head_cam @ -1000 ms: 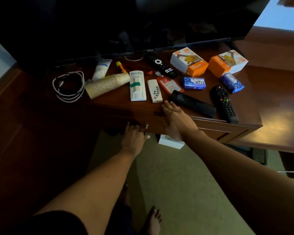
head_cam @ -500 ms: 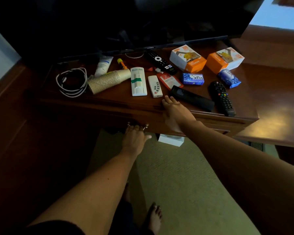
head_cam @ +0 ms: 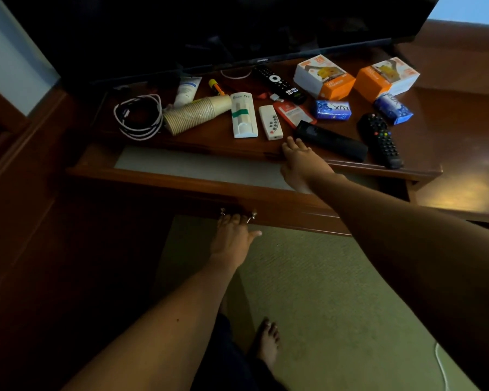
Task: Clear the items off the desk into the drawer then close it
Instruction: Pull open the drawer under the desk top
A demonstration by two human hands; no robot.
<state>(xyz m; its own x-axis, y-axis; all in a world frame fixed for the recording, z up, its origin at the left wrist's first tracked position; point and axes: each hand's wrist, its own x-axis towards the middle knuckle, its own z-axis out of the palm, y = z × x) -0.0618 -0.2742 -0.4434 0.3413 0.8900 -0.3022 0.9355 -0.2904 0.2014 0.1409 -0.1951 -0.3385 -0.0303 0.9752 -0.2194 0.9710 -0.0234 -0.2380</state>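
Observation:
The wooden drawer (head_cam: 181, 183) stands partly pulled out under the desk top (head_cam: 209, 142), showing a pale lining inside. My left hand (head_cam: 233, 235) grips the metal drawer handle (head_cam: 237, 214) from below. My right hand (head_cam: 301, 163) rests with straight fingers on the desk's front edge, next to a long black remote (head_cam: 332, 140). On the desk lie a coiled cable (head_cam: 137, 117), a stack of paper cups (head_cam: 196, 114), a white device with green tape (head_cam: 243, 114), a small white remote (head_cam: 271, 122) and a second black remote (head_cam: 380, 140).
Two orange-and-white boxes (head_cam: 323, 77) (head_cam: 386, 76), two blue soap packs (head_cam: 332, 110) (head_cam: 393, 108), a tube (head_cam: 187, 90), a red packet (head_cam: 292, 112) and a TV remote (head_cam: 278, 84) lie further back. A TV (head_cam: 209, 29) stands behind them. My foot (head_cam: 267, 342) is on the green carpet.
The drawer has slid out toward me, pulled by my left hand on its handle. My right hand stayed on the desk edge.

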